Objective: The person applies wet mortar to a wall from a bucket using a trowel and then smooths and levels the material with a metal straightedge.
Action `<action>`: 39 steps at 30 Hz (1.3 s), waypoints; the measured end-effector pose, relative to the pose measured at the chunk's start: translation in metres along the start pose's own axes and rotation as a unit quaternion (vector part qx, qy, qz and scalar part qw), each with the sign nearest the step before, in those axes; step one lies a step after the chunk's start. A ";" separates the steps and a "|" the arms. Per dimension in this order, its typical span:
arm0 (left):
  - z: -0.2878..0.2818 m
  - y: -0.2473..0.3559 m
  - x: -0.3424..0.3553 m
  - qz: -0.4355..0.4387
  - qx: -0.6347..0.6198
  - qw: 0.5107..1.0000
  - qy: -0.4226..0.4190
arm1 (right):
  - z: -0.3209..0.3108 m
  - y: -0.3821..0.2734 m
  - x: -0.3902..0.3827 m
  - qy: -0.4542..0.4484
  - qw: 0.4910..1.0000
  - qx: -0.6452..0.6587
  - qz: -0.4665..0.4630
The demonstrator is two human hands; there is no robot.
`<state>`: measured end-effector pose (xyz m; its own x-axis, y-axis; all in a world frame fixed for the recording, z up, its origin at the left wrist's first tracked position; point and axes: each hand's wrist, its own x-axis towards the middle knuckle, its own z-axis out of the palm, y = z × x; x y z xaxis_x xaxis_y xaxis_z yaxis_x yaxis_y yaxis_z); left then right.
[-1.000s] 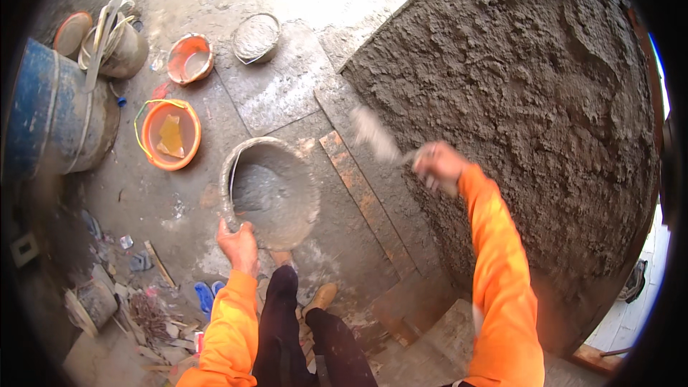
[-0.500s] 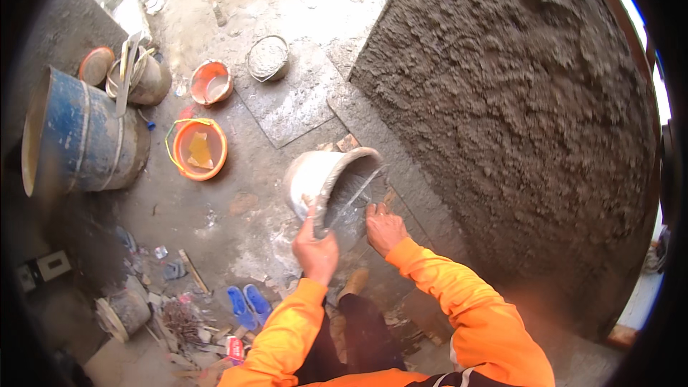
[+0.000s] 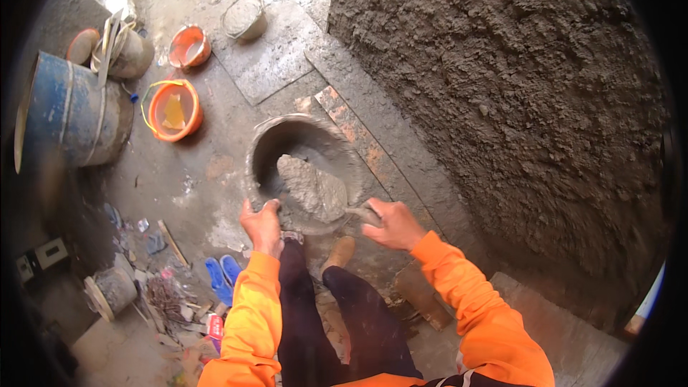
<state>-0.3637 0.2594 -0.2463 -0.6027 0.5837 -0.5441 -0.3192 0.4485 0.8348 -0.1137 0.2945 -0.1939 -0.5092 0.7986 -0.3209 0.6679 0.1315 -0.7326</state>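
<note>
A mortar-smeared bucket [image 3: 256,149] is held in front of me, its mouth turned up toward the head view. My left hand [image 3: 262,229] grips the near left rim, thumb over the edge. My right hand [image 3: 394,226] is closed round the handle of a trowel [image 3: 364,213] at the right rim. Wet grey mortar [image 3: 314,188] lies heaped over the trowel's blade, which it hides, inside the bucket. Whether the bucket's base touches the floor is hidden.
On the right rises a wall [image 3: 502,93] coated in rough mortar. An orange bucket [image 3: 188,129], a smaller orange bucket [image 3: 190,57], a mortar-filled bucket [image 3: 252,32] and a blue drum [image 3: 75,115] are on the left. Blue slippers [image 3: 222,279] lie by debris.
The bucket has turned from tipped sideways to mouth up, showing the mortar inside. My left hand has moved left along with it. Mortar now shows heaped on the trowel.
</note>
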 end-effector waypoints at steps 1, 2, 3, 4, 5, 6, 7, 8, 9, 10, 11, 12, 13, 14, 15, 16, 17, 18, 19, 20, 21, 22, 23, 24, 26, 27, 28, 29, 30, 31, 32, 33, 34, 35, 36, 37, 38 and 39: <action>-0.009 -0.021 0.004 -0.034 -0.001 0.999 0.028 | -0.010 0.015 -0.004 -0.033 0.999 0.035 -0.008; -0.017 -0.042 0.007 -0.023 0.033 0.998 0.046 | -0.021 0.033 -0.003 -0.117 0.981 0.139 0.072; -0.024 -0.064 0.008 -0.014 0.065 0.996 0.061 | -0.036 0.054 0.002 -0.194 0.940 0.236 0.154; -0.032 -0.082 0.010 -0.003 0.099 0.992 0.075 | -0.051 0.077 0.012 -0.200 0.923 0.247 0.219; -0.045 -0.096 0.015 0.033 0.152 0.983 0.100 | -0.063 0.101 0.029 -0.207 0.901 0.261 0.277; -0.059 -0.109 0.018 0.066 0.205 0.969 0.120 | -0.080 0.129 0.045 -0.153 0.925 0.216 0.273; -0.065 -0.123 0.014 0.096 0.258 0.952 0.131 | -0.105 0.171 0.057 -0.086 0.942 0.159 0.284; -0.076 -0.130 0.010 0.092 0.282 0.945 0.137 | -0.113 0.178 0.062 0.049 0.951 -0.023 0.305; -0.080 -0.130 0.007 0.093 0.300 0.940 0.136 | -0.123 0.201 0.055 0.165 0.956 -0.034 0.241; -0.099 -0.123 0.006 0.095 0.329 0.927 0.151 | -0.113 0.168 0.041 0.209 0.955 -0.006 0.212; -0.098 -0.104 -0.006 0.074 0.365 0.916 0.149 | -0.096 0.157 0.018 0.211 0.962 -0.002 0.172; -0.101 -0.088 -0.018 0.063 0.382 0.910 0.144 | -0.077 0.141 -0.006 0.213 0.969 0.005 0.128; -0.097 -0.074 -0.030 0.052 0.395 0.908 0.129 | -0.055 0.134 -0.033 0.174 0.982 -0.014 0.076; -0.096 -0.057 -0.040 0.045 0.409 0.904 0.117 | -0.028 0.118 -0.060 0.110 0.990 -0.088 0.032; -0.089 -0.040 -0.049 -0.001 0.414 0.906 0.086 | -0.001 0.097 -0.086 0.004 0.992 -0.083 0.093; -0.090 -0.041 -0.052 0.079 0.415 0.902 0.090 | 0.025 0.076 -0.096 -0.166 0.961 -0.100 0.197; -0.101 -0.049 -0.052 0.156 0.417 0.890 0.099 | 0.045 0.043 -0.098 -0.221 0.965 -0.064 0.124; -0.101 -0.052 -0.050 0.235 0.410 0.875 0.103 | 0.067 0.019 -0.093 -0.222 0.967 -0.048 0.117; -0.091 -0.039 -0.055 0.274 0.410 0.868 0.061 | 0.092 0.018 -0.086 -0.164 0.985 -0.058 0.017; -0.086 -0.035 -0.056 0.277 0.362 0.890 0.012 | 0.114 0.004 -0.067 -0.096 0.989 -0.107 0.040; -0.082 -0.034 -0.056 0.274 0.314 0.908 -0.039 | 0.137 -0.011 -0.047 -0.032 0.985 -0.155 0.068; -0.076 -0.033 -0.056 0.268 0.265 0.922 -0.089 | 0.158 -0.028 -0.031 0.032 0.967 -0.242 0.066; -0.069 -0.026 -0.057 0.278 0.282 0.911 -0.114 | 0.176 -0.042 -0.020 0.095 0.937 -0.329 0.064; -0.063 -0.022 -0.057 0.259 0.245 0.926 -0.128 | 0.193 -0.050 -0.025 0.119 0.945 -0.296 0.066; -0.070 -0.004 -0.048 0.220 0.179 0.950 -0.134 | 0.174 -0.075 -0.048 0.114 0.964 -0.236 -0.042; -0.068 0.008 -0.054 0.244 0.167 0.945 -0.142 | 0.160 -0.076 -0.049 0.187 0.936 -0.297 -0.018; -0.064 0.013 -0.062 0.306 0.214 0.915 -0.154 | 0.145 -0.068 -0.048 0.254 0.901 -0.352 0.015; -0.059 0.011 -0.070 0.363 0.255 0.880 -0.169 | 0.124 -0.049 -0.045 0.226 0.918 -0.322 0.058; -0.048 0.013 -0.076 0.426 0.284 0.840 -0.181 | 0.104 -0.034 -0.044 0.205 0.927 -0.298 0.096; -0.039 0.016 -0.084 0.486 0.289 0.796 -0.213 | 0.112 -0.028 -0.048 0.192 0.938 -0.273 0.099; -0.034 0.021 -0.093 0.544 0.299 0.747 -0.237 | 0.125 -0.022 -0.047 0.176 0.949 -0.242 0.095; -0.036 0.026 -0.095 0.537 0.268 0.761 -0.247 | 0.137 -0.017 -0.047 0.158 0.961 -0.211 0.088; -0.038 0.030 -0.095 0.529 0.228 0.772 -0.269 | 0.135 -0.020 -0.052 0.121 0.976 -0.148 0.106; -0.040 0.033 -0.096 0.519 0.192 0.781 -0.290 | 0.125 -0.020 -0.063 0.078 0.986 -0.081 0.124; -0.036 0.034 -0.099 0.510 0.151 0.788 -0.312 | 0.116 -0.012 -0.073 0.038 0.989 -0.017 0.144; -0.038 0.043 -0.106 0.515 0.150 0.782 -0.317 | 0.116 -0.012 -0.071 0.062 0.993 0.033 0.092; -0.039 0.046 -0.108 0.515 0.141 0.779 -0.328 | 0.119 -0.013 -0.068 0.086 0.992 0.080 0.050; -0.044 0.038 -0.099 0.519 0.097 0.779 -0.340 | 0.123 -0.017 -0.066 0.093 0.987 0.125 0.044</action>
<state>-0.3480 0.1889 -0.1572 0.0846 0.8938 0.4404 0.2387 -0.4473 0.8620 -0.1588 0.1672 -0.2341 -0.3300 0.8979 -0.2914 0.5388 -0.0743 -0.8391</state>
